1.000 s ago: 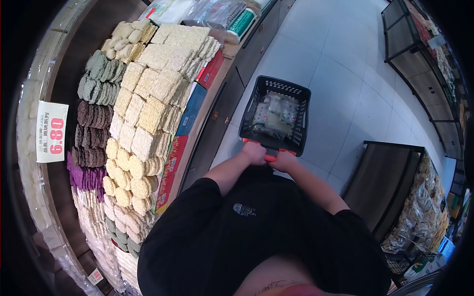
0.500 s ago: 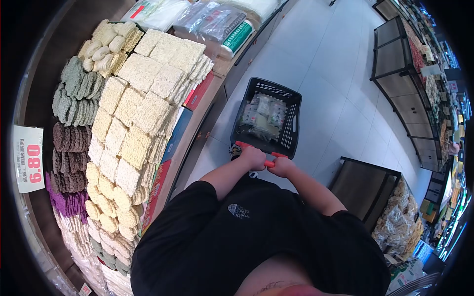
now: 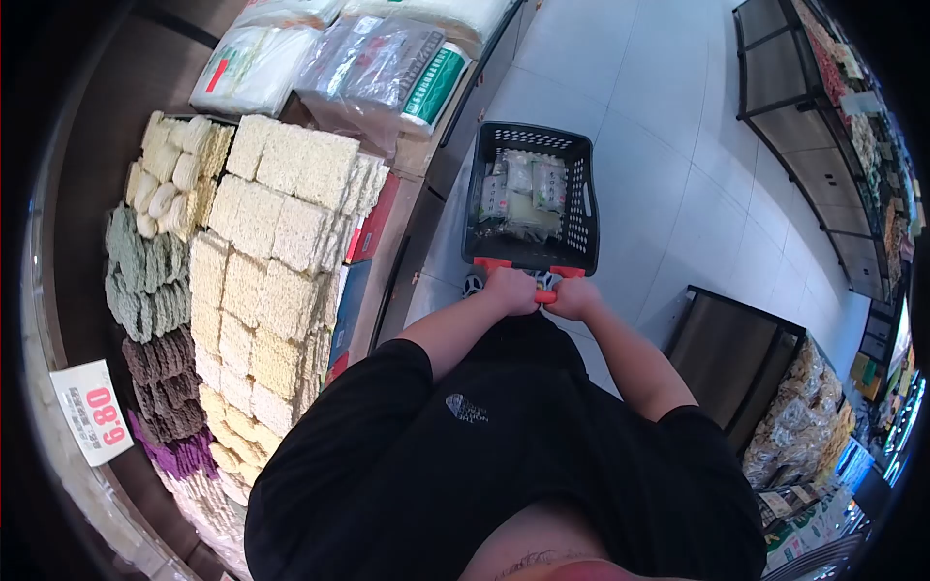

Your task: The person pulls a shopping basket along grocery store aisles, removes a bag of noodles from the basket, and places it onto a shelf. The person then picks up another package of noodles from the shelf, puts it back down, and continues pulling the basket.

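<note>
Both of my hands are closed around the red handle (image 3: 545,295) of a black basket cart. My left hand (image 3: 511,290) grips its left part, and my right hand (image 3: 574,297) grips its right part, close beside the left. Just ahead of them is the black perforated basket (image 3: 582,228), with several clear packets (image 3: 521,184) of pale food lying in it. Part of a wheel (image 3: 472,284) shows below the basket's left corner.
Along the left runs a display of stacked dried noodle blocks (image 3: 257,213), with bagged goods (image 3: 373,63) above it and a price sign (image 3: 92,412). A tiled floor (image 3: 639,136) lies ahead. Dark shelving (image 3: 731,358) with bagged goods stands at the right.
The noodle display and bagged goods have shifted downward in view as the cart moves forward along them. Both hands stay on the handle.
</note>
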Demonstrator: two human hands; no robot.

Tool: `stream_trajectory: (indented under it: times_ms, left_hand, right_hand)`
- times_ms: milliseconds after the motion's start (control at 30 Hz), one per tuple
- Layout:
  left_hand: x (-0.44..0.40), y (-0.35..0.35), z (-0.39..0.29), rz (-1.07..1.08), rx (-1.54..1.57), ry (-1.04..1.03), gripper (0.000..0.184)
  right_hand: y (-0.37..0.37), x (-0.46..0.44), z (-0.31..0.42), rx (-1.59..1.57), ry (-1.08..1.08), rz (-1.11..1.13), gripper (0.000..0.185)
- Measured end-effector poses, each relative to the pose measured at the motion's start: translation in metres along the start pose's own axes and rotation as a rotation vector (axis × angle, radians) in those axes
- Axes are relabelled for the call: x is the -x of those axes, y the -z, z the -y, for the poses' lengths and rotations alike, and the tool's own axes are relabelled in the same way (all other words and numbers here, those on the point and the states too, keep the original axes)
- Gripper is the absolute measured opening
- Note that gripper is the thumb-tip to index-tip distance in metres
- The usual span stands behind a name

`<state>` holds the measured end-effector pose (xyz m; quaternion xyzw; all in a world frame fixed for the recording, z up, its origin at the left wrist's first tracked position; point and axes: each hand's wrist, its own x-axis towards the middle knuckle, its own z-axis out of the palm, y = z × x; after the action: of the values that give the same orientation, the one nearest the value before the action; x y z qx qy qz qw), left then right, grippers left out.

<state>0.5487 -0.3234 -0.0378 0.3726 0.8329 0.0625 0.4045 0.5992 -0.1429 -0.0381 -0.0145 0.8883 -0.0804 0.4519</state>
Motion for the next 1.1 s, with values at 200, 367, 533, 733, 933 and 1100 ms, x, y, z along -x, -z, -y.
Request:
stream_trajectory:
  times_ms: [200, 367, 533, 733, 933, 1100]
  left_hand:
    - [-0.030, 0.039, 0.014, 0.037, -0.036, 0.040, 0.038]
    - [-0.038, 0.075, 0.018, 0.032, -0.133, 0.027, 0.038]
    - [-0.059, 0.088, 0.033, 0.113, -0.182, 0.042, 0.038]
    - [-0.071, 0.109, 0.048, 0.083, -0.177, 0.023, 0.036]
    - [-0.094, 0.130, 0.070, 0.049, -0.182, -0.009, 0.038]
    - [-0.113, 0.167, 0.082, 0.048, -0.163, -0.022, 0.035]
  right_hand:
    - [0.051, -0.015, -0.009, -0.053, 0.025, -0.022, 0.049]
    - [0.063, -0.032, -0.018, -0.111, 0.005, -0.060, 0.052]
    - [0.107, -0.026, -0.015, -0.179, -0.013, 0.027, 0.056]
    - [0.122, -0.048, -0.018, -0.219, -0.007, 0.062, 0.059]
    - [0.155, -0.067, -0.020, -0.220, -0.011, 0.101, 0.058]
    - [0.174, -0.098, -0.027, -0.202, -0.049, 0.073, 0.053]
